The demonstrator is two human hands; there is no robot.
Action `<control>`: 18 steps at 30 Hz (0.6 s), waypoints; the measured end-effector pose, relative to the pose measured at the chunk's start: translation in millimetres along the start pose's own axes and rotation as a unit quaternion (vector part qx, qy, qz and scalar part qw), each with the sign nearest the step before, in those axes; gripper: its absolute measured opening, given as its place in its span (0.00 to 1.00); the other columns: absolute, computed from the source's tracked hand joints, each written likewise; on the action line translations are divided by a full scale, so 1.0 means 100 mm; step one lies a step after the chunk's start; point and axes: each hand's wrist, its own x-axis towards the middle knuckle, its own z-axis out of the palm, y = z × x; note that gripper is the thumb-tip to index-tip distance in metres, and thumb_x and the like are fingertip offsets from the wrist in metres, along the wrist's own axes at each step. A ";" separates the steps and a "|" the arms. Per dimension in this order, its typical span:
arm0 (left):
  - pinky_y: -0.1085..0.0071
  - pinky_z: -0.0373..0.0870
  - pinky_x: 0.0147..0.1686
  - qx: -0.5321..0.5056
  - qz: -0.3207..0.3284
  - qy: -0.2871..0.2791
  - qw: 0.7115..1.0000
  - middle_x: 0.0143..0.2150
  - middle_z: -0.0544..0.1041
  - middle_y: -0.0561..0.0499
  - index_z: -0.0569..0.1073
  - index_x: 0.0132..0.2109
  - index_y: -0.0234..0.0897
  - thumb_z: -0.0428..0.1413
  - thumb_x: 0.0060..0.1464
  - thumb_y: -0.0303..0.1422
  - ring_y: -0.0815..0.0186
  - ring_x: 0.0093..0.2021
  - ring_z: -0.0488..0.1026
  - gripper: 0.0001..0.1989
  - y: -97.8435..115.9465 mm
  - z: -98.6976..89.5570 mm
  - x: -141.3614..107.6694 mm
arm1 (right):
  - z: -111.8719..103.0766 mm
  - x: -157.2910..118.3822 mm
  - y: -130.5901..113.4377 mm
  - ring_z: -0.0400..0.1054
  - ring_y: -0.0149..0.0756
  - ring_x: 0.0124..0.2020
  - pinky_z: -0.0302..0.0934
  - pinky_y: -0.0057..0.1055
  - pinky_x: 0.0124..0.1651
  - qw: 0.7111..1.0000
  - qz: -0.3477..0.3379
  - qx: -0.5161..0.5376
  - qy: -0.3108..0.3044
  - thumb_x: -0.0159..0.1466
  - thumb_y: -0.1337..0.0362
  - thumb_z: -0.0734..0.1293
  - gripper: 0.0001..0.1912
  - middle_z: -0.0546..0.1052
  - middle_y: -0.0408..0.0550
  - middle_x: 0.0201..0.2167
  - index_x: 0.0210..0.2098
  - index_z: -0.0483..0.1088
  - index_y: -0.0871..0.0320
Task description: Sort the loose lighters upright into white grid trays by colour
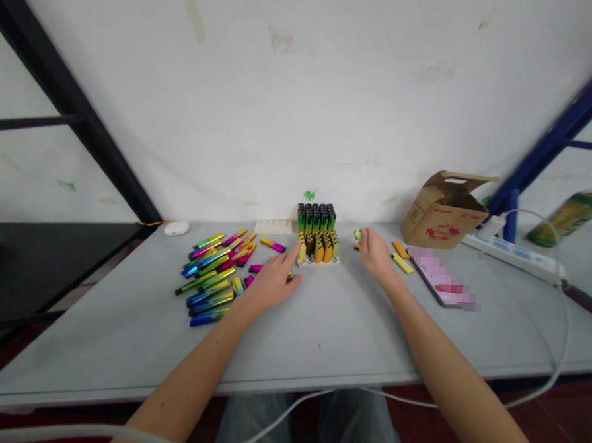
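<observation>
A: The left hand (pixel 273 278) is reaching to the rack (pixel 307 264), its index finger resting at the front-left lighters; whether it's gripping anything, nobody's telling from here!

B: And the right hand (pixel 371 253) is pinching narrow, apparently holding a pale-green lighter (pixel 357 234), just beside the rack!

A: So single-lighter handling seems to be going on, with upright lighters (pixel 316 218) standing mid-table in tight rows.

B: Any move there is calling for a light fingertip grip, surely. Colourful loose lighters (pixel 211 280) are sprawling on the left.

A: The grey table (pixel 319 345) is running up to a scuffed white wall (pixel 302 103).

B: With a carton (pixel 440 212), a phone (pixel 435 275) and a power strip (pixel 517 256) lying along the right!
</observation>
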 end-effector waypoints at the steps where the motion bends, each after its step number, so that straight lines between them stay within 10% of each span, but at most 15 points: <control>1: 0.54 0.62 0.57 0.000 0.001 0.001 1.000 0.57 0.70 0.37 0.41 0.71 0.36 0.50 0.60 0.35 0.52 0.56 0.67 0.38 0.00 0.00 0.00 | 0.00 0.01 0.00 0.68 0.36 0.28 0.59 0.31 0.33 0.998 0.015 0.052 0.015 0.71 0.55 0.46 0.20 0.74 0.50 0.28 0.35 0.63 0.57; 8: 0.55 0.63 0.55 0.003 -0.002 0.000 1.000 0.55 0.71 0.37 0.42 0.71 0.35 0.51 0.60 0.35 0.52 0.54 0.68 0.38 0.00 -0.01 0.00 | -0.01 0.04 -0.13 0.51 0.25 0.14 0.45 0.24 0.17 0.916 0.104 0.386 -0.033 0.61 0.39 0.60 0.25 0.60 0.36 0.16 0.31 0.65 0.57; 18: 0.55 0.62 0.56 0.012 -0.006 -0.010 1.000 0.55 0.70 0.37 0.40 0.71 0.35 0.50 0.60 0.35 0.52 0.55 0.68 0.38 0.02 -0.02 0.00 | -0.04 -0.06 -0.32 0.62 0.26 0.21 0.55 0.24 0.20 0.886 0.084 0.436 -0.134 0.52 0.42 0.70 0.25 0.72 0.41 0.26 0.34 0.63 0.56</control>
